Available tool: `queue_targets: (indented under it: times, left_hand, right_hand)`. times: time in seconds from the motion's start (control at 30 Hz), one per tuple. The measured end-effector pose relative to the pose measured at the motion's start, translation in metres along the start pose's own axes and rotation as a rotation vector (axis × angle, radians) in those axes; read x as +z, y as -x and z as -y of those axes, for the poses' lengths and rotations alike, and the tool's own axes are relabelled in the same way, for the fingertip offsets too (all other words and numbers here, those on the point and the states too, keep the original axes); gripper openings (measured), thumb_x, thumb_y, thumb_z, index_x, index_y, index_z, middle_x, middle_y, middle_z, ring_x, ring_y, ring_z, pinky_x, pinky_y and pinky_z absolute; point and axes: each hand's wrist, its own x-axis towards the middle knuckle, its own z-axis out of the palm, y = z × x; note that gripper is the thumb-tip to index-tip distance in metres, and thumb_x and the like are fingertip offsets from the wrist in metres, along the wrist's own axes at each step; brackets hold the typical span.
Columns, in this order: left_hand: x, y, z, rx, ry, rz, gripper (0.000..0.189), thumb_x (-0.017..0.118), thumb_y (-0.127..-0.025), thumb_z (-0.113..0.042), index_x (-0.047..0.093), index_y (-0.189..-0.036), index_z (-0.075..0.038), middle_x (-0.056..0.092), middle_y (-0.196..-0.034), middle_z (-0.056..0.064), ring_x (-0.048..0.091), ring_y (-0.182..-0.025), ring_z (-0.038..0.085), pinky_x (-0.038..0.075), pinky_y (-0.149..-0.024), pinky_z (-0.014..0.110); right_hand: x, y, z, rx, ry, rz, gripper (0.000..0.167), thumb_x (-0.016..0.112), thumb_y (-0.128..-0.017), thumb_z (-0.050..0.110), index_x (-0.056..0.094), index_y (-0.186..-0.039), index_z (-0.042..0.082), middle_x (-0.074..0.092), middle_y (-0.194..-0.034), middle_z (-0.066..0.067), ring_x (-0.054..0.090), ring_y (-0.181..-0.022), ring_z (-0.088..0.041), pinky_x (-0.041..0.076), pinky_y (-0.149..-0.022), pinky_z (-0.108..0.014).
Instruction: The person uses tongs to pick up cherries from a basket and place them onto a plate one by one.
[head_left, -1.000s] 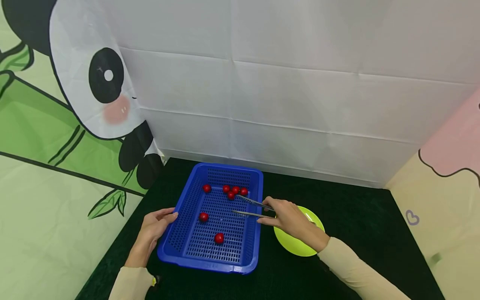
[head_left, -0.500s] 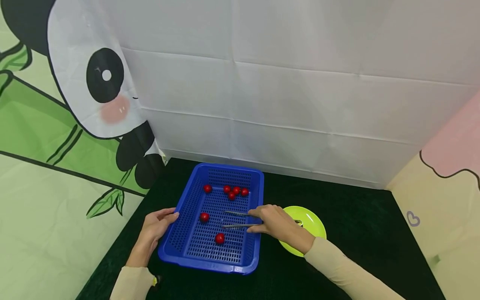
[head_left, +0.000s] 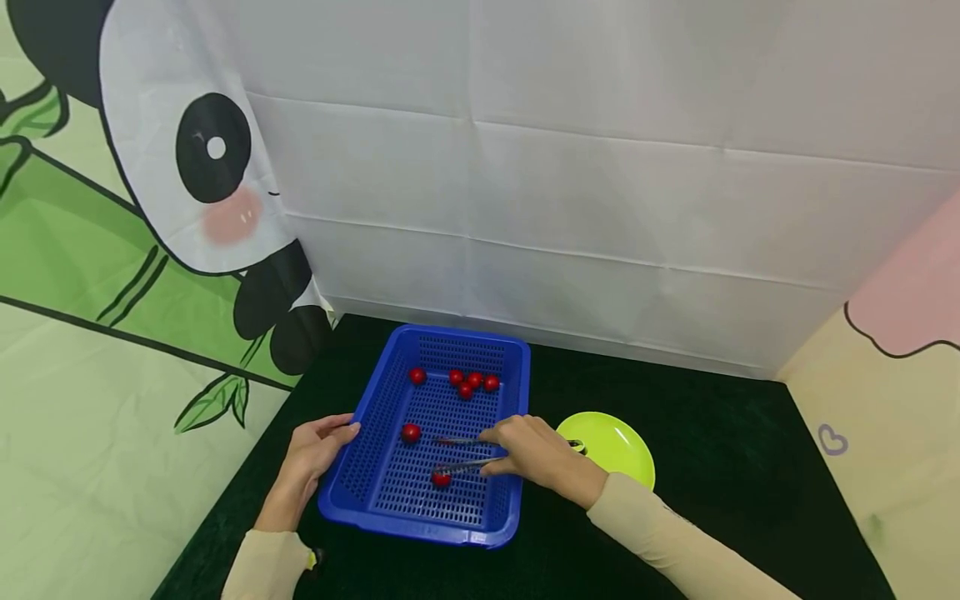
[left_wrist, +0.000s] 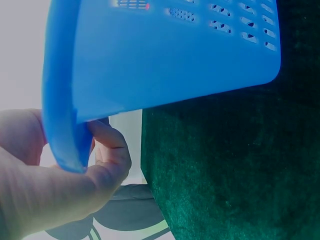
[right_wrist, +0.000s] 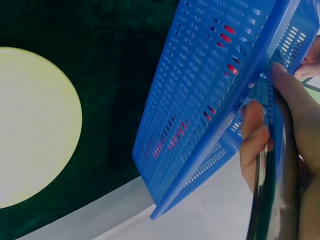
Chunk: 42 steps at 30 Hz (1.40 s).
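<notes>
A blue perforated plastic basket (head_left: pixel 423 532) holds several small red balls, perhaps cherry tomatoes; a cluster (head_left: pixel 466 391) lies at its far end. My left hand (head_left: pixel 307 457) grips the basket's left rim, thumb and fingers on either side of it, as the left wrist view shows. Metal tongs (head_left: pixel 468 463) are held in my right hand (head_left: pixel 543 454) over the basket's right rim. Their arms are spread; the nearer tip is above the front red ball (head_left: pixel 441 480) and partly covers it. Another red ball (head_left: pixel 410 432) lies left of the farther tip.
A yellow-green plate (head_left: pixel 618 446) rests to the right of the basket, partly behind my right forearm. Dark green cloth (head_left: pixel 712 442) covers the table. A white sheet (head_left: pixel 570 208) hangs behind, and a printed panda sheet (head_left: pixel 210 208) stands at the left.
My right hand has moved left and toward the front with the tongs, from near the far cluster to the front red ball. The left hand has stayed on the rim.
</notes>
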Motion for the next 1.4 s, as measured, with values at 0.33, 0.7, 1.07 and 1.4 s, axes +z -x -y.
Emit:
queue_targets:
  times: [0.33, 0.7, 1.07, 1.4]
  left_hand:
    - [0.000, 0.002, -0.001, 0.001, 0.003, -0.004, 0.050, 0.059, -0.106, -0.028, 0.052, -0.145, 0.003, 0.058, -0.138, 0.027, 0.057, -0.121, 0.039, 0.041, -0.107, 0.060]
    - [0.001, 0.002, -0.002, -0.002, 0.016, -0.009, 0.050, 0.060, -0.105, -0.026, 0.052, -0.145, 0.003, 0.059, -0.137, 0.027, 0.058, -0.122, 0.040, 0.041, -0.108, 0.059]
    - [0.000, 0.002, -0.002, -0.009, 0.012, -0.014, 0.049, 0.060, -0.106, -0.026, 0.053, -0.145, 0.002, 0.059, -0.137, 0.026, 0.058, -0.123, 0.040, 0.041, -0.108, 0.059]
    - [0.000, 0.000, -0.002, -0.010, 0.000, -0.012, 0.050, 0.060, -0.106, -0.027, 0.052, -0.145, 0.002, 0.059, -0.137, 0.027, 0.059, -0.121, 0.039, 0.044, -0.106, 0.058]
  right_hand:
    - [0.011, -0.012, 0.009, -0.043, 0.133, 0.035, 0.037, 0.083, -0.089, 0.029, 0.077, -0.117, 0.007, 0.078, -0.102, -0.007, 0.067, -0.068, -0.002, 0.046, -0.060, -0.006]
    - [0.023, -0.017, 0.016, -0.050, 0.248, 0.039, 0.031, 0.085, -0.086, 0.028, 0.080, -0.111, 0.011, 0.078, -0.091, -0.001, 0.057, -0.059, 0.001, 0.046, -0.060, -0.009]
    - [0.030, -0.023, 0.020, -0.034, 0.293, 0.080, 0.021, 0.083, -0.089, 0.029, 0.079, -0.102, 0.012, 0.070, -0.074, 0.005, 0.046, -0.053, 0.001, 0.041, -0.056, -0.009]
    - [0.027, -0.022, 0.018, -0.029, 0.227, 0.082, 0.019, 0.081, -0.092, 0.025, 0.079, -0.104, 0.011, 0.073, -0.080, 0.003, 0.051, -0.056, 0.002, 0.041, -0.057, -0.008]
